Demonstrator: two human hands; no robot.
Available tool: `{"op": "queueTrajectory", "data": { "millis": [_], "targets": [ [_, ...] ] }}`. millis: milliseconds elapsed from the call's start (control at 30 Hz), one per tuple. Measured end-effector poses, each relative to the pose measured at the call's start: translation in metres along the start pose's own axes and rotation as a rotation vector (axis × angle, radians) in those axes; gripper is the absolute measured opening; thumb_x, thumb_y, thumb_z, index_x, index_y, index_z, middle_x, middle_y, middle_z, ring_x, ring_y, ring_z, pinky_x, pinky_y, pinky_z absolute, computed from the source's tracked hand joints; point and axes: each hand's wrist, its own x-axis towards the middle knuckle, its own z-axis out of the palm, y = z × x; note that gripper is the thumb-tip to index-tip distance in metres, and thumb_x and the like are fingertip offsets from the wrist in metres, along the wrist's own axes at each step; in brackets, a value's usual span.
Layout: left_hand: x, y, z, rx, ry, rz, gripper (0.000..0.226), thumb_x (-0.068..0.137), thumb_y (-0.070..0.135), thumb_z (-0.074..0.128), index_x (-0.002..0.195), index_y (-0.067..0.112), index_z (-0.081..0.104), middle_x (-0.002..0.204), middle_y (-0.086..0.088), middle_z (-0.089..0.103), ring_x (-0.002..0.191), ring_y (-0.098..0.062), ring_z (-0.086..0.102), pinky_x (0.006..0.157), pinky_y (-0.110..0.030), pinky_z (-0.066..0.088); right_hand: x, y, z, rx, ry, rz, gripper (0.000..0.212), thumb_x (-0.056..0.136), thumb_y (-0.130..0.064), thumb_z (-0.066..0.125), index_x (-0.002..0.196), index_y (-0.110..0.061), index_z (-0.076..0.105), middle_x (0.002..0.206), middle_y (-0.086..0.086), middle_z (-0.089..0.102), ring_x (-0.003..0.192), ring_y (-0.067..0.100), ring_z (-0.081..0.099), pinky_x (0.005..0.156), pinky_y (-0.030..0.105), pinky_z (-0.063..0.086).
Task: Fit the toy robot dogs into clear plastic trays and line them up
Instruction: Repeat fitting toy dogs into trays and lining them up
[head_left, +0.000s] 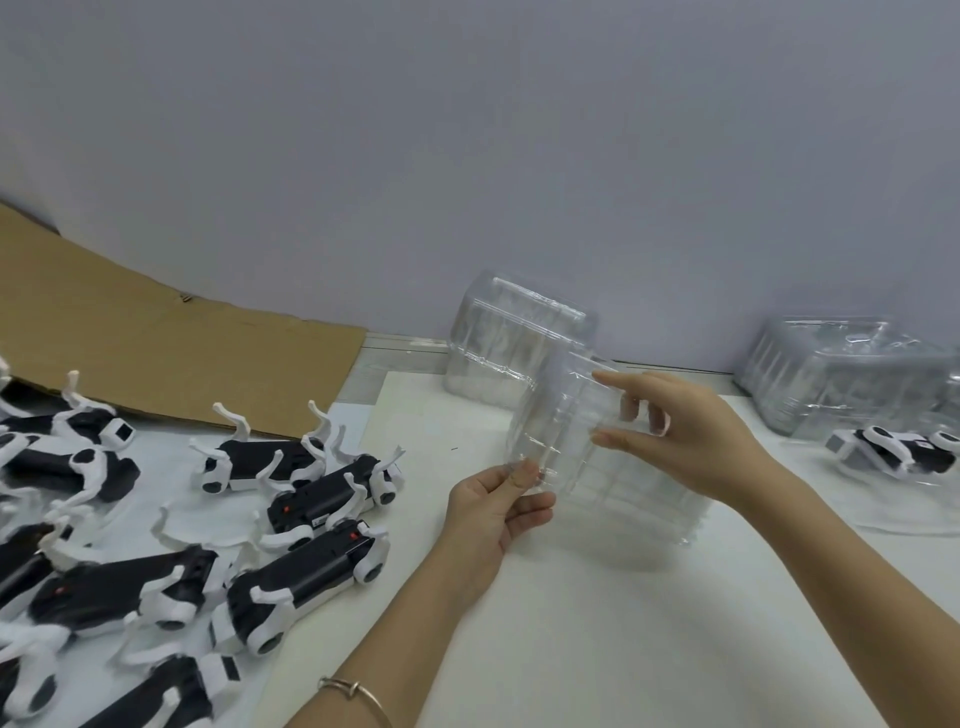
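tray: clear plastic tray held tilted above the table
left hand: pinches its near corner
right hand: thumb and forefinger clasp its far side
tip: likely best laid flat, cavity up, beside the toy dogs

Roughly ten toy robot dogs at left and one more dog at right, two stacks of clear trays, one loose tray, one left hand, one right hand, one bangle, one cardboard sheet

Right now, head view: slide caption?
Left hand and right hand hold a clear tray; toy dogs lie left, tray stack behind.
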Motion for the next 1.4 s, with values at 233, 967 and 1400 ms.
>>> {"op": "queueTrajectory", "data": {
  "millis": [233,967,1400],
  "targets": [
    [-0.005,0.012,0.002,0.022,-0.163,0.075,0.011,0.074,0.021,0.071,0.076,0.015,0.079,0.085,-0.001,0.074,0.064,-0.012,0.069,0.052,-0.022,0.052,-0.015,-0.011,0.005,-0.363,-0.041,-0.067,0.113,0.048,-0.084,0.061,0.147,-0.038,0.032,0.1,-0.018,0.045,0.089,0.008,0.046,0.073,0.026,0.035],
    [0.027,-0.026,0.057,0.154,0.08,-0.134,0.01,0.091,0.007,0.066,0.085,0.0,0.068,0.073,-0.007,0.065,0.062,-0.013,0.068,0.06,-0.022,0.057,-0.027,0.009,-0.064,-0.132,0.677,0.168,0.098,0.056,-0.068,0.069,0.143,-0.031,0.043,0.09,-0.006,0.049,0.068,0.013,0.044,0.068,0.03,0.04],
    [0.015,0.01,0.124,0.153,-0.186,0.255,0.033,0.077,0.052,0.072,0.073,0.02,0.075,0.068,-0.002,0.067,0.057,-0.016,0.064,0.05,-0.026,0.051,-0.073,-0.002,-0.053,0.048,0.574,0.295,0.107,0.042,-0.07,0.072,0.141,-0.045,0.039,0.083,-0.012,0.052,0.071,0.004,0.05,0.061,0.025,0.043]
  ]
}}
